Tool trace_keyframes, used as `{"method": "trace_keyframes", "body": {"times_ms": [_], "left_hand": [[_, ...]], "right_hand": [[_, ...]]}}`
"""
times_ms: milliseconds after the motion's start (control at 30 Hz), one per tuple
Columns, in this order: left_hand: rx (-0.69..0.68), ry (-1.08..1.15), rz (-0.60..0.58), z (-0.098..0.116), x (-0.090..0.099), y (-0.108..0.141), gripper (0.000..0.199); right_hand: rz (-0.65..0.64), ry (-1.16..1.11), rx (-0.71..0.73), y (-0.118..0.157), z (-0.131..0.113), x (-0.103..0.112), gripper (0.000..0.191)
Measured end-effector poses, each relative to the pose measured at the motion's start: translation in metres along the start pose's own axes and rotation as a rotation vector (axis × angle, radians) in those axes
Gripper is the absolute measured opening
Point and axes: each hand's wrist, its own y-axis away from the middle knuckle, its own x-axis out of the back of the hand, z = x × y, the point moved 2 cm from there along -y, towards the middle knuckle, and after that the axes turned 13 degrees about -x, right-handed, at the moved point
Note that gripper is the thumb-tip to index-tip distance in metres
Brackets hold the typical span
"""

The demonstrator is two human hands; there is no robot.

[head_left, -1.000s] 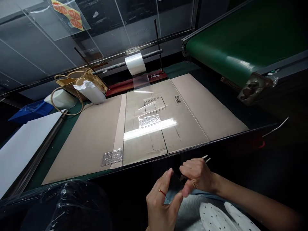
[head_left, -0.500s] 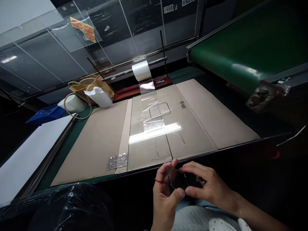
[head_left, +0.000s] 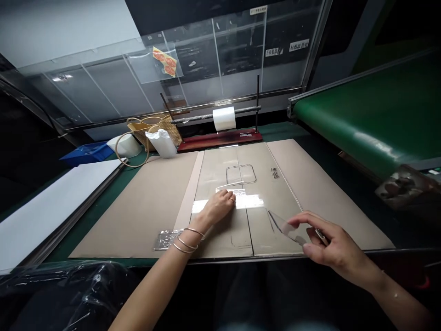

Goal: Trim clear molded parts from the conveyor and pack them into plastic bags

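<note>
My left hand (head_left: 217,207), with thin bangles at the wrist, lies palm down on a clear plastic sheet (head_left: 220,177) that covers flat cardboard, just below a crinkled clear patch (head_left: 230,190). It holds nothing I can see. My right hand (head_left: 332,241) pinches a small clear plastic piece (head_left: 285,228) between thumb and fingers, tilted just above the cardboard's front edge. The sheet runs back toward a white film roll (head_left: 223,118) on a metal bar. A second crinkled clear packet (head_left: 167,240) lies near the front, left of my left wrist.
A wide cardboard sheet (head_left: 144,207) covers the green bench. A white board (head_left: 51,211) lies to its left, with a blue crate (head_left: 86,154) and woven bag (head_left: 151,131) behind. A green conveyor belt (head_left: 372,110) runs along the right. Black plastic wrap (head_left: 62,294) fills the lower left.
My hands have parted and moved out from above my lap. The left now rests on the sheet, and the right has moved rightward with the clear piece. The view has turned and levelled.
</note>
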Motion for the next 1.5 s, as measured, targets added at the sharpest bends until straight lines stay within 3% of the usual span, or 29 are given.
{"method": "trace_keyframes", "body": {"times_ms": [167,300,467,567,733,967,1233,1500], "left_hand": [[-0.066,-0.195,-0.085,0.016,0.002,0.017,0.014],[-0.087,-0.294,-0.149,0.004,0.013,0.012,0.018],[-0.175,-0.370,-0.244,-0.006,0.014,0.004,0.015],[-0.187,-0.408,-0.215,0.011,0.014,0.013,0.015],[-0.228,-0.414,-0.120,0.066,0.021,0.050,0.030],[-0.081,-0.380,0.031,0.123,0.023,0.095,0.034],[0.086,-0.288,0.112,0.142,0.017,0.110,0.039],[0.117,-0.235,0.162,0.141,0.014,0.112,0.040]], "right_hand": [[0.081,0.040,0.004,-0.007,-0.012,-0.002,0.032],[0.024,0.105,0.014,-0.018,-0.013,-0.006,0.032],[0.009,0.124,0.026,-0.028,-0.004,-0.011,0.034],[0.055,0.166,0.021,-0.027,-0.001,-0.008,0.035],[0.162,0.285,0.109,-0.024,-0.001,-0.001,0.034],[0.205,0.655,0.277,-0.045,-0.010,-0.029,0.036],[0.045,0.753,0.317,-0.063,-0.021,-0.079,0.033],[0.026,0.748,0.307,-0.073,-0.023,-0.087,0.032]]}}
